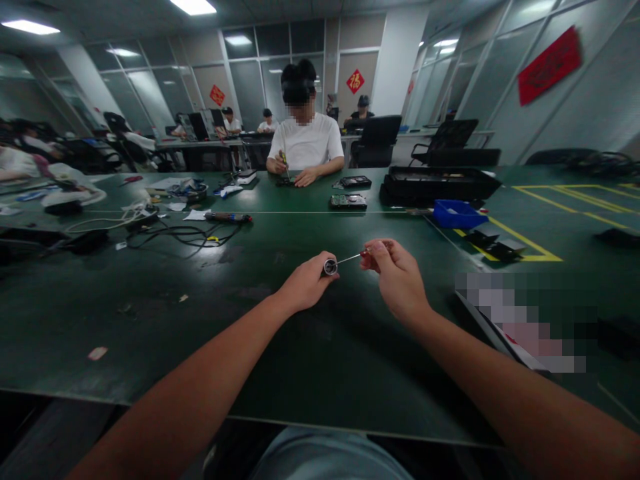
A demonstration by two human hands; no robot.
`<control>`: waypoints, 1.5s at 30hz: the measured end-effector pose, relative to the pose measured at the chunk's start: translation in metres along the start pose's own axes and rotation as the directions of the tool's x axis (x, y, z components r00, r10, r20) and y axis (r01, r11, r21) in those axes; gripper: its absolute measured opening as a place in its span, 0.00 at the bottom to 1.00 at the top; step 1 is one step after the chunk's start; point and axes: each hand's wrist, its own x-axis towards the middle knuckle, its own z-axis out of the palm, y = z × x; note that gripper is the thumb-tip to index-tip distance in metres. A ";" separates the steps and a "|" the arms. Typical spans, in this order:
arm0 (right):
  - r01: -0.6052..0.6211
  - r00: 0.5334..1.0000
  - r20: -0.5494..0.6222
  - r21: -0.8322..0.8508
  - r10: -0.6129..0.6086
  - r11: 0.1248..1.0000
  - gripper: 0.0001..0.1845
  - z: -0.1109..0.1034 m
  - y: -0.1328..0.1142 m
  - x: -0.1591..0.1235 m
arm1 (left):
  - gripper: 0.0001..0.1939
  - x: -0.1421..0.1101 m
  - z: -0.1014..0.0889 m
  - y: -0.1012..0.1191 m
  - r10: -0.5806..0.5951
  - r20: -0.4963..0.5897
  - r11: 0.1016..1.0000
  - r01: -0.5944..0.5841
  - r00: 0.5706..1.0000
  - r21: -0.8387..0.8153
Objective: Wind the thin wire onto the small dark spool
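My left hand (pixel 306 283) is closed around a small round cylinder (pixel 331 267) with a shiny rim. The cylinder's open end faces me, and its inside looks dark. Between the fingers of my right hand (pixel 399 277) is a thin screwdriver (pixel 349 258), its handle mostly hidden and showing a bit of red. The slim metal shaft points left, and its tip is at the mouth of the cylinder. Whether the tip touches anything inside, I cannot tell. Both hands are held over the green table (pixel 320 360).
Across the table a person (pixel 306 143) works with a screwdriver. Before them lie hard drives (pixel 349 201). At right are a blue tray (pixel 457 214), a long black casing (pixel 435 185) and black blocks (pixel 495 245). Black cables (pixel 185 233) and a dark handheld tool (pixel 227 217) lie left.
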 end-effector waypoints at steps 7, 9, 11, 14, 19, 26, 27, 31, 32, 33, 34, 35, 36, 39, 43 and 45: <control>-0.044 0.996 -0.067 0.110 0.051 0.993 0.11 -0.002 0.007 0.007 | 0.09 0.002 -0.002 0.000 -0.048 -0.037 0.999 0.049 0.998 0.016; 0.022 0.999 -0.050 0.038 -0.020 0.999 0.11 -0.001 0.005 0.004 | 0.09 0.001 -0.002 0.001 -0.038 -0.043 0.999 0.039 0.998 0.018; 0.078 0.997 -0.014 -0.056 -0.079 0.995 0.10 0.000 0.002 0.000 | 0.09 0.001 -0.001 0.002 -0.027 -0.042 0.999 0.028 0.999 0.018; 0.157 0.988 0.039 -0.192 -0.152 0.969 0.11 0.000 -0.003 -0.006 | 0.09 0.000 -0.001 0.002 -0.037 -0.040 0.999 0.037 0.999 0.004; 0.250 0.968 0.108 -0.382 -0.225 0.890 0.12 -0.001 -0.011 -0.011 | 0.11 -0.001 0.000 -0.001 -0.051 -0.059 0.999 0.051 0.997 -0.012; 0.300 0.952 0.121 -0.569 -0.282 0.766 0.16 -0.004 -0.014 -0.011 | 0.11 -0.002 0.000 -0.001 -0.055 -0.038 0.998 0.055 0.998 0.005; 0.314 0.948 0.139 -0.563 -0.287 0.765 0.14 -0.004 -0.013 -0.011 | 0.11 -0.002 0.000 -0.001 -0.058 -0.036 0.998 0.058 0.998 0.009; 0.412 0.910 0.274 -0.505 -0.312 0.758 0.07 -0.005 -0.015 -0.012 | 0.11 -0.002 -0.001 0.000 -0.069 -0.036 0.997 0.070 0.997 0.019; 0.433 0.898 0.309 -0.493 -0.313 0.755 0.07 -0.005 -0.016 -0.012 | 0.11 -0.002 -0.001 0.001 -0.073 -0.034 0.997 0.073 0.997 0.021; 0.445 0.890 0.334 -0.486 -0.310 0.752 0.06 -0.005 -0.016 -0.013 | 0.11 -0.002 -0.001 0.001 -0.076 -0.031 0.997 0.077 0.997 0.024; 0.446 0.888 0.348 -0.485 -0.302 0.752 0.06 -0.005 -0.017 -0.013 | 0.11 -0.002 -0.001 0.001 -0.078 -0.028 0.997 0.079 0.997 0.025; 0.436 0.891 0.348 -0.486 -0.290 0.757 0.07 -0.005 -0.017 -0.014 | 0.11 -0.002 0.000 0.001 -0.076 -0.024 0.997 0.077 0.997 0.025; 0.414 0.902 0.331 -0.483 -0.277 0.771 0.07 -0.005 -0.017 -0.014 | 0.11 -0.002 0.000 0.000 -0.072 -0.022 0.997 0.072 0.997 0.024; 0.271 0.956 0.210 -0.362 -0.206 0.892 0.09 -0.003 -0.011 -0.011 | 0.11 -0.001 0.002 -0.001 -0.062 -0.039 0.998 0.063 0.997 0.017; 0.014 0.997 0.081 0.022 -0.016 1.000 0.11 0.001 -0.001 -0.002 | 0.10 0.000 0.001 -0.001 -0.047 -0.076 0.999 0.048 0.996 0.018; -0.092 0.996 0.030 0.175 0.089 0.980 0.11 0.001 0.003 0.003 | 0.09 0.000 0.000 0.001 -0.011 -0.074 1.000 0.013 0.997 0.027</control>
